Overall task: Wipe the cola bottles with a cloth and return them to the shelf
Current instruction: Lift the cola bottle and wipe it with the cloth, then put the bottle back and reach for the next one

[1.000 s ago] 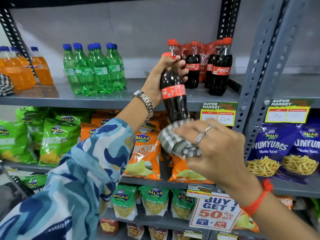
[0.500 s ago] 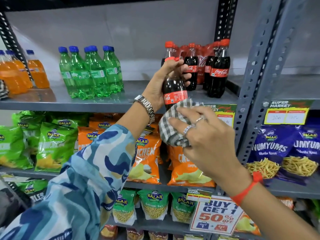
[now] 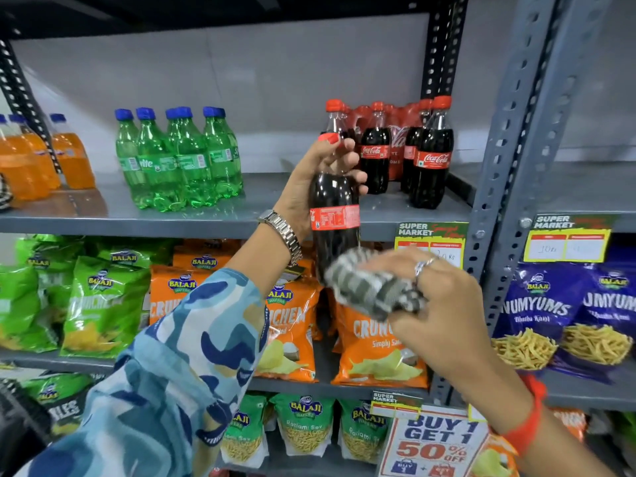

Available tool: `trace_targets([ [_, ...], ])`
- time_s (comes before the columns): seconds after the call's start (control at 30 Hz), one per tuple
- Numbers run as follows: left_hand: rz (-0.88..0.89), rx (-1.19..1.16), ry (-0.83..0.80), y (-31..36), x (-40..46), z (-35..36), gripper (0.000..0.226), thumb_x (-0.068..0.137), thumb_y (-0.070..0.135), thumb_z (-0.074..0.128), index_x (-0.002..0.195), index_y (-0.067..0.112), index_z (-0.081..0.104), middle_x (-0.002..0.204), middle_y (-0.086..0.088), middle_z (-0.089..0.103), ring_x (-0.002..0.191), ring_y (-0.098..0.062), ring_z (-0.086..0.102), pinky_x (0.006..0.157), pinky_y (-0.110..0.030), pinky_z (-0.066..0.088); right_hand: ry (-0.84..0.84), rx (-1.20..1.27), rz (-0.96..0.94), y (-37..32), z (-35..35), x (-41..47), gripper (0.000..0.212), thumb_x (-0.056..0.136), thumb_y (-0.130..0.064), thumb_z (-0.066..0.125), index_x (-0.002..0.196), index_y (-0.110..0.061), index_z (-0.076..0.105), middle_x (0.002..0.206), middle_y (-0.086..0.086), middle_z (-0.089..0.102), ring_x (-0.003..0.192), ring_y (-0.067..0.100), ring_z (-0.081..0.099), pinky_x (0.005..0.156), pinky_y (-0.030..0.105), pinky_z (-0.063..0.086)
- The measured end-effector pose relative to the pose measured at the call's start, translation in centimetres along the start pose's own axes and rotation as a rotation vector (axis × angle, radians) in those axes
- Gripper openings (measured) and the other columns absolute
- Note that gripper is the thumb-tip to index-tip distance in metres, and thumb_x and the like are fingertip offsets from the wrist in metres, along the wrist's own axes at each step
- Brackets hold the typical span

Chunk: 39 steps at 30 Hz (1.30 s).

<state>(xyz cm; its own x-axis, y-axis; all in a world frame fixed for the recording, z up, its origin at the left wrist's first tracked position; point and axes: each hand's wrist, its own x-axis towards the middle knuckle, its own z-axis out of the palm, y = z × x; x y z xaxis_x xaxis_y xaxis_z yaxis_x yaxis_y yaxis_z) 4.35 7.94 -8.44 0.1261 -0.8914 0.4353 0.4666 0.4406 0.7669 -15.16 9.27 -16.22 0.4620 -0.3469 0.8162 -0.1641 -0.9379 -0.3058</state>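
Observation:
My left hand [image 3: 309, 180] grips a cola bottle [image 3: 333, 215] by its neck and shoulder, holding it upright in front of the shelf edge. The bottle has a red cap and a red label. My right hand [image 3: 437, 311] clutches a grey checked cloth [image 3: 371, 287] bunched against the bottle's lower part, blurred by motion. Several more cola bottles [image 3: 430, 156] with red caps stand on the grey upper shelf [image 3: 241, 218], behind and to the right of the held one.
Green soda bottles [image 3: 179, 160] and orange soda bottles [image 3: 31, 160] stand further left on the same shelf. Snack bags [image 3: 292, 325] fill the shelves below. A grey perforated upright [image 3: 509, 160] rises at the right, with price tags [image 3: 430, 242] on the shelf edges.
The cloth in my right hand slid up the bottle half a second ago and is now back down at its lower part. My left hand keeps its hold on the bottle.

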Motion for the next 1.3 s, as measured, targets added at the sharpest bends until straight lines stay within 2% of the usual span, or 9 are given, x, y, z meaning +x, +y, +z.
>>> trace_targets([
  [0.1, -0.014, 0.001, 0.027, 0.1, -0.1, -0.2, 0.018, 0.083, 0.025, 0.049, 0.075, 0.016, 0.062, 0.059, 0.005, 0.066, 0.052, -0.01, 0.06, 0.055, -0.025, 0.053, -0.03, -0.013, -0.063, -0.7, -1.0, -0.5, 0.048, 0.05, -0.015, 0.05, 0.087, -0.031, 0.075, 0.078, -0.018, 0.068, 0.07, 0.009, 0.063, 0.055, 0.022, 0.05],
  [0.27, -0.018, 0.112, 0.111, -0.1, 0.9, 0.6, 0.015, 0.088, 0.019, 0.049, 0.079, 0.013, 0.06, 0.061, 0.003, 0.068, 0.054, -0.013, 0.062, 0.059, -0.027, 0.054, 0.051, -0.309, -0.174, -2.2, 0.0, 1.4, 0.049, 0.06, -0.016, 0.049, 0.101, -0.024, 0.073, 0.106, -0.005, 0.07, 0.095, 0.022, 0.062, 0.063, 0.024, 0.048],
  [0.43, 0.02, 0.286, 0.166, 0.6, 2.6, 1.3, 0.004, 0.082, 0.014, 0.059, 0.081, 0.011, 0.06, 0.07, 0.0, 0.07, 0.06, -0.015, 0.063, 0.065, -0.029, 0.053, -0.193, -0.409, -0.119, -1.1, 1.1, 0.2, 0.033, 0.056, -0.03, 0.043, 0.073, -0.026, 0.071, 0.072, -0.01, 0.066, 0.065, 0.017, 0.06, 0.04, 0.02, 0.039],
  [0.6, 0.19, 0.457, 0.292, 1.6, 5.8, 2.9, 0.008, 0.074, 0.013, 0.071, 0.066, 0.012, 0.069, 0.072, -0.005, 0.071, 0.06, -0.018, 0.063, 0.065, -0.03, 0.054, -0.001, -0.421, -0.135, -0.2, 0.0, 2.5, 0.046, 0.055, -0.019, 0.047, 0.09, -0.029, 0.074, 0.086, -0.009, 0.071, 0.071, 0.019, 0.062, 0.043, 0.02, 0.042],
  [0.8, 0.277, 0.647, 0.365, 1.4, 9.4, 4.3, 0.009, 0.065, 0.027, 0.079, 0.065, 0.02, 0.073, 0.083, -0.006, 0.074, 0.089, -0.028, 0.068, 0.092, -0.048, 0.05, 0.087, -0.515, -0.086, 1.9, -0.9, 4.9, 0.049, 0.055, -0.008, 0.064, 0.102, -0.023, 0.072, 0.102, -0.007, 0.07, 0.09, 0.02, 0.062, 0.055, 0.02, 0.042],
  [1.0, 0.251, 0.748, 0.409, -0.5, 11.5, 3.5, 0.024, 0.07, 0.028, 0.076, 0.086, 0.011, 0.07, 0.088, -0.006, 0.071, 0.095, -0.021, 0.066, 0.096, -0.033, 0.046, 0.018, -0.521, -0.044, 3.2, -0.8, 4.5, 0.051, 0.051, -0.008, 0.073, 0.1, -0.023, 0.073, 0.102, -0.009, 0.07, 0.089, 0.018, 0.062, 0.054, 0.016, 0.035],
  [1.1, 0.208, 0.752, 0.414, -1.2, 12.3, 2.8, 0.033, 0.069, 0.027, 0.077, 0.095, 0.009, 0.068, 0.097, -0.008, 0.072, 0.095, -0.02, 0.067, 0.088, -0.028, 0.05, -0.009, -0.518, -0.023, 3.7, -0.9, 4.2, 0.05, 0.051, -0.009, 0.067, 0.099, -0.024, 0.073, 0.1, -0.009, 0.07, 0.088, 0.017, 0.062, 0.052, 0.011, 0.021],
  [1.17, 0.194, 0.784, 0.429, -1.6, 12.8, 2.7, 0.034, 0.071, 0.026, 0.075, 0.098, 0.007, 0.067, 0.097, -0.005, 0.071, 0.089, -0.014, 0.066, 0.068, -0.009, 0.046, -0.019, -0.516, -0.013, 4.0, -0.8, 4.1, 0.051, 0.052, -0.012, 0.061, 0.099, -0.024, 0.073, 0.1, -0.009, 0.07, 0.088, 0.016, 0.062, 0.055, 0.006, 0.013],
  [1.3, 0.206, 0.78, 0.463, -1.8, 13.5, 2.5, 0.036, 0.072, 0.025, 0.075, 0.1, 0.004, 0.067, 0.101, -0.008, 0.071, 0.087, -0.011, 0.064, 0.054, -0.001, 0.041, -0.021, -0.523, -0.018, 4.4, -0.5, 4.2, 0.052, 0.053, -0.014, 0.058, 0.101, -0.024, 0.072, 0.101, -0.009, 0.07, 0.09, 0.016, 0.062, 0.049, 0.012, 0.023],
])
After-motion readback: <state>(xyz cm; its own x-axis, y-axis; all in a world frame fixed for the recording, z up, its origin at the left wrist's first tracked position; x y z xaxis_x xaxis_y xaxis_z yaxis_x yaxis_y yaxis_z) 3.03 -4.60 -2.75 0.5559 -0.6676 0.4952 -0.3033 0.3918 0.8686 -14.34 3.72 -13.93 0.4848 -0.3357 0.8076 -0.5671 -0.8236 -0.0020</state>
